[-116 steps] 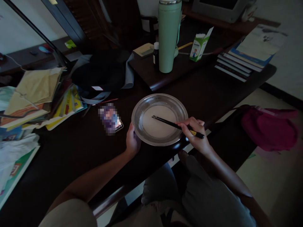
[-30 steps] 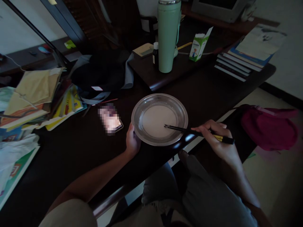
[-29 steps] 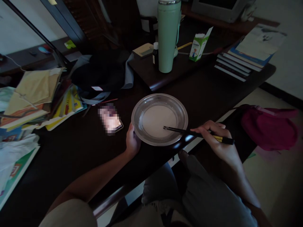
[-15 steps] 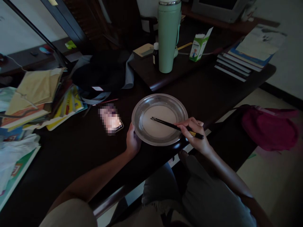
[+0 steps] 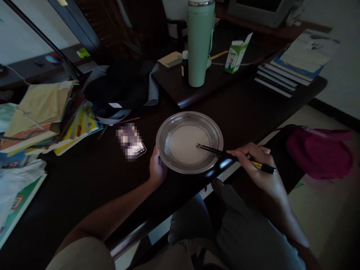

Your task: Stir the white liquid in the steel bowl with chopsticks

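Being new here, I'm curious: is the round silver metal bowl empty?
Not empty: whitish liquid covers the bottom of the bowl; I cannot tell how deep.

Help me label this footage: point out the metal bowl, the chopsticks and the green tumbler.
Metal bowl (image 5: 190, 117): head view, on its far inner wall.
Chopsticks (image 5: 215, 151): head view, on the black shafts near the tips.
Green tumbler (image 5: 199, 47): head view, on the middle of its body.

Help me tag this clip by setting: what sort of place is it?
Probably a study or living room at home, judging by the stack of books, the boxy screen behind and the phone on the dark table.
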The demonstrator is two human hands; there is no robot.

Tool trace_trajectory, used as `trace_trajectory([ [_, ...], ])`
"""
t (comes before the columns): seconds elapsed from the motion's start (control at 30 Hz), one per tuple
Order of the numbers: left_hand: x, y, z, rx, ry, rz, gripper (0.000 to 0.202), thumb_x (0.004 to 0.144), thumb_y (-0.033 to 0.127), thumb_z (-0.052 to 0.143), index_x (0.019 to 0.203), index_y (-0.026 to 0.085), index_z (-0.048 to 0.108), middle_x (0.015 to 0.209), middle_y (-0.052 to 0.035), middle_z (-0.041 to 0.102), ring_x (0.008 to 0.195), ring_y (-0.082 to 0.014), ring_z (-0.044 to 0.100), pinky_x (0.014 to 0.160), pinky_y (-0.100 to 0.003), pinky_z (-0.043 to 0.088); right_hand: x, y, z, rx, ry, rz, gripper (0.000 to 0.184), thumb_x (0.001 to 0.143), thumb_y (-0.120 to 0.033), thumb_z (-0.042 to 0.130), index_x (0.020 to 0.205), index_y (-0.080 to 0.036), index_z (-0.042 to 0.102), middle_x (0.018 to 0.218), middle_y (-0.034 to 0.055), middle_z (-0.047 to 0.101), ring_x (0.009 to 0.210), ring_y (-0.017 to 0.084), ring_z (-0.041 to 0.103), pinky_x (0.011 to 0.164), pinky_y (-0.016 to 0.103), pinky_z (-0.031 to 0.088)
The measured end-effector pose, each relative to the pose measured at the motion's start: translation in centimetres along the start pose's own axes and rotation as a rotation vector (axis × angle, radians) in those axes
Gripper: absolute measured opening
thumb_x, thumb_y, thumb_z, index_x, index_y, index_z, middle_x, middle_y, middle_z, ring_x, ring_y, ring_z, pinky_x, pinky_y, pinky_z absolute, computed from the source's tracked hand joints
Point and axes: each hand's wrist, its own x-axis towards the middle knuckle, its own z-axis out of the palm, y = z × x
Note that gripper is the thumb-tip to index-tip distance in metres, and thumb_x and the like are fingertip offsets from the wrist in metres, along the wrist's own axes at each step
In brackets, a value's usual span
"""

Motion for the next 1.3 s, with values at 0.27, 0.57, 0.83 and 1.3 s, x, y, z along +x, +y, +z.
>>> trace_trajectory([
  [0.27,0.2,0.0,0.0,-0.032,0.001,0.000,0.036,0.093,0.054,0.074,0.112,0.025,0.081,0.121,-0.0063,0.083,0.125,-0.0313,0.075,0.112,-0.047,0.058,0.1,-0.9,0.0,0.103,-0.135,-0.031,0.028,0.109,-0.045,0.061,0.093,-0.031,0.079,0.094,-0.0001,0.084,0.085,0.023,0.075,0.086,0.046,0.043],
  [0.57,-0.3,0.3,0.6,-0.019,0.027,-0.014,0.040,0.091,0.058,0.073,0.111,0.024,0.081,0.118,-0.0069,0.084,0.122,-0.0329,0.076,0.111,-0.048,0.059,1.1,0.0,4.6,0.128,-0.121,-0.066,0.030,0.109,-0.049,0.057,0.093,-0.032,0.077,0.095,0.0009,0.086,0.089,0.025,0.073,0.091,0.050,0.040],
  [0.83,-0.4,0.6,0.3,0.003,0.006,-0.006,0.037,0.096,0.056,0.068,0.112,0.025,0.080,0.120,-0.0075,0.083,0.126,-0.0339,0.074,0.112,-0.050,0.058,1.5,0.7,4.9,-0.006,0.078,-0.064,0.025,0.107,-0.040,0.060,0.088,-0.031,0.074,0.099,0.0000,0.087,0.092,0.025,0.073,0.091,0.049,0.038],
  [1.3,0.0,0.0,0.3,-0.009,0.017,-0.003,0.038,0.093,0.056,0.071,0.111,0.024,0.080,0.119,-0.0073,0.084,0.122,-0.0321,0.076,0.113,-0.048,0.056,-0.5,-1.4,-0.7,0.084,-0.080,0.019,0.031,0.108,-0.044,0.062,0.085,-0.031,0.077,0.089,-0.0018,0.084,0.083,0.023,0.075,0.085,0.045,0.042],
])
